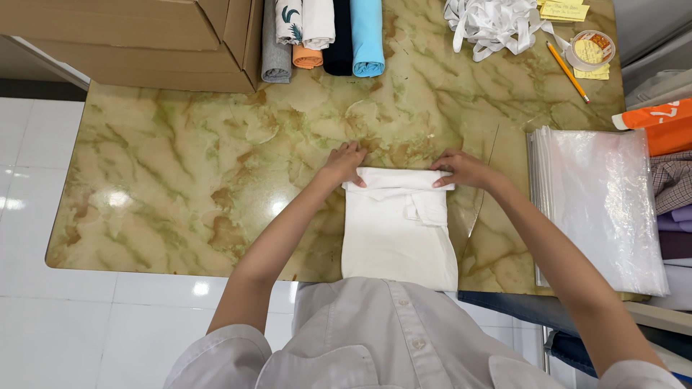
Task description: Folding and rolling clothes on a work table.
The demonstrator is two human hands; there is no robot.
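Both hands rest on the far end of a folded white garment (398, 238) that lies lengthwise on the marbled surface (180, 166), directly in front of the person. Left hand (344, 164): palm down at the left far corner, fingers curled over the rolled edge of the cloth, thumb toward the middle. Right hand (461, 170): palm down at the right far corner, fingers laid flat and close together along the same rolled edge; whether either hand pinches the cloth or merely presses it cannot be told. The far end of the garment is turned over on itself into a narrow band between the two hands; a small folded flap shows just below that band, right of centre. The near end of the garment reaches the surface's near edge, touching the person's pale buttoned shirt (389, 338).

To the right, well apart from the garment, a stack of clear plastic bags (602, 209) lies flat; beyond it, at the picture's right edge, folded fabrics in orange, checked and purple tones (674, 180). At the far edge, a row of rolled cloths (324, 36) in grey, patterned white, orange, black and light blue stands beside a cardboard box (144, 39). Far right corner: a tangle of white ribbon (490, 25), yellow sticky notes (564, 10), a pencil (568, 72) and a small round container (591, 49)
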